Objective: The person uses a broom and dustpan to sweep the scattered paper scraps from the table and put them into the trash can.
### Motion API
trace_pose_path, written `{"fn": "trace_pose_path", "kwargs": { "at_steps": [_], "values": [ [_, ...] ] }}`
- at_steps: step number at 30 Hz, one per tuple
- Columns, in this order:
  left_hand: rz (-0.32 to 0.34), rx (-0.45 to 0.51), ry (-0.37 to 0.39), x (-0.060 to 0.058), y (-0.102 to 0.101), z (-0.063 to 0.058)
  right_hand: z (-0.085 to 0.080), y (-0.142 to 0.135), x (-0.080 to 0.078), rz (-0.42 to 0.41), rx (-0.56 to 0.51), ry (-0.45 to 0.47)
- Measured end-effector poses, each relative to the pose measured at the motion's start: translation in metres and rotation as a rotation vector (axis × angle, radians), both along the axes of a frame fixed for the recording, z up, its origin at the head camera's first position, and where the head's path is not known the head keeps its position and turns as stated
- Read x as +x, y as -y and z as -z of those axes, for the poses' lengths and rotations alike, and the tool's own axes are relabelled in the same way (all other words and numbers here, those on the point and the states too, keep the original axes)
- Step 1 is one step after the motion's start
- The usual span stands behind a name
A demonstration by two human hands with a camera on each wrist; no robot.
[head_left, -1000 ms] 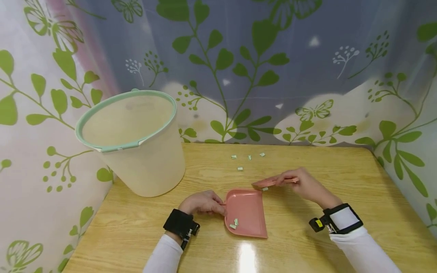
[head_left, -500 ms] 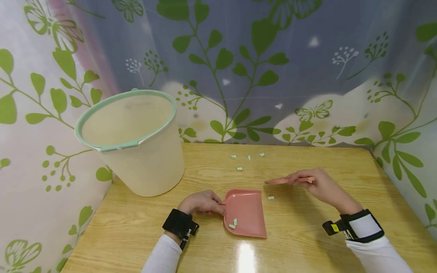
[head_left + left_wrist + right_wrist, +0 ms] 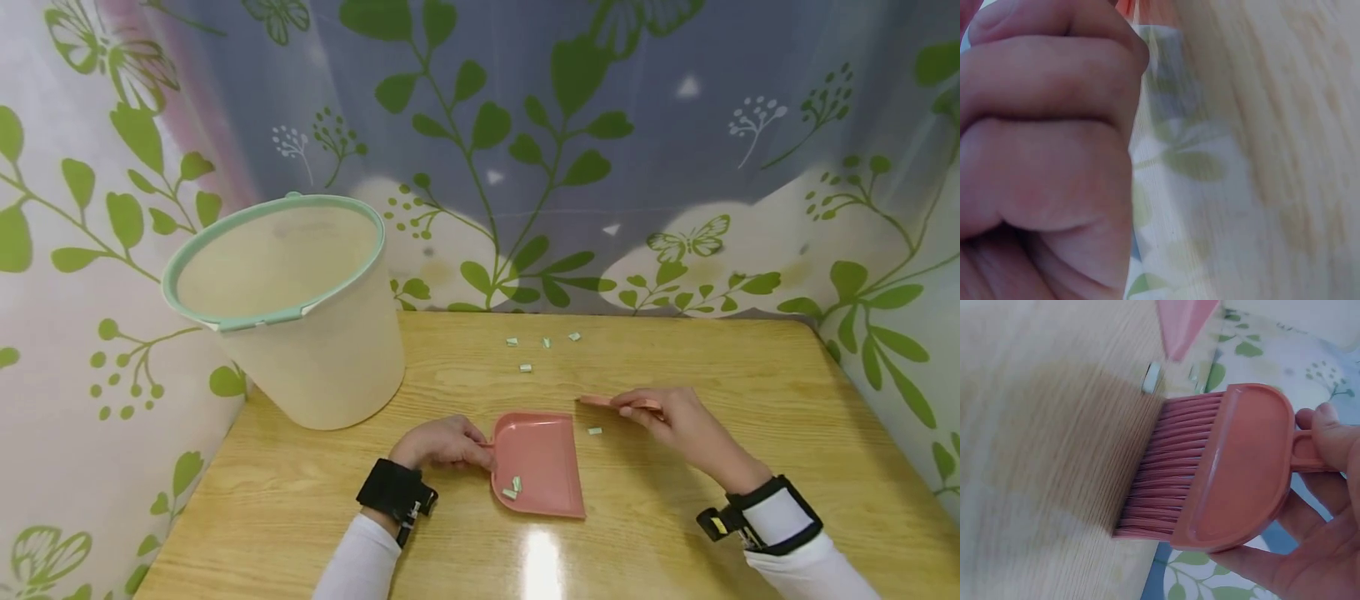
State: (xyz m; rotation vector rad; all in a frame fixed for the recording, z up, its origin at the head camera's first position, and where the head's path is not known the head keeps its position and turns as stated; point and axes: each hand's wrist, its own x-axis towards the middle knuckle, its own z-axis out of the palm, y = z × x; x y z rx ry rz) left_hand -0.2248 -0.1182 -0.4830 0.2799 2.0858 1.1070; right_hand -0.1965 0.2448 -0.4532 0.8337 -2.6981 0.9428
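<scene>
My left hand (image 3: 446, 442) grips the short handle of a pink dustpan (image 3: 543, 467) that lies on the table, its straight edge facing right. Two small pale green scraps (image 3: 513, 487) are in the pan near its lower left corner. In my right hand (image 3: 682, 421) is a pink hand brush (image 3: 1235, 469), held by its handle with the bristles pointing at the table. One more green scrap (image 3: 1151, 378) lies on the wood just off the bristle corner, right of the pan's edge. In the left wrist view, curled fingers (image 3: 1047, 169) cover most of the handle.
Several green scraps (image 3: 526, 368) are scattered farther back on the wooden table (image 3: 705, 358). A large cream bucket (image 3: 330, 367) with a mint rim stands at the back left. A leaf-print curtain (image 3: 465, 167) hangs behind and around the table.
The brush moved right, away from the pan's edge, then a little back left and lower. The scrap beside it shifted slightly right of the pan. My left hand and the dustpan stay put.
</scene>
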Motion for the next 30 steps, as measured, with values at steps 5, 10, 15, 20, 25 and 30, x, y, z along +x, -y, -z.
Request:
{"fn": "trace_pose_path", "kwargs": {
  "at_steps": [5,10,15,20,25,30],
  "values": [
    [-0.003,0.004,-0.003,0.000,-0.001,0.001,-0.011,-0.004,0.022,-0.073,-0.003,0.125],
    [0.008,-0.023,-0.013,0.000,0.000,0.003,-0.021,-0.010,0.031,-0.052,0.026,0.090],
    [0.006,-0.026,-0.019,0.001,0.000,0.002,-0.016,-0.015,0.026,0.069,0.065,-0.162],
    [0.012,-0.029,-0.020,0.000,-0.001,0.002,-0.004,-0.015,0.023,0.139,0.110,-0.259],
    [0.019,-0.024,-0.013,-0.002,-0.001,0.002,0.001,-0.008,0.024,0.169,0.152,-0.239],
    [0.013,-0.011,0.010,-0.003,0.000,0.001,0.000,0.008,0.029,0.156,0.115,-0.205]
  ]
}}
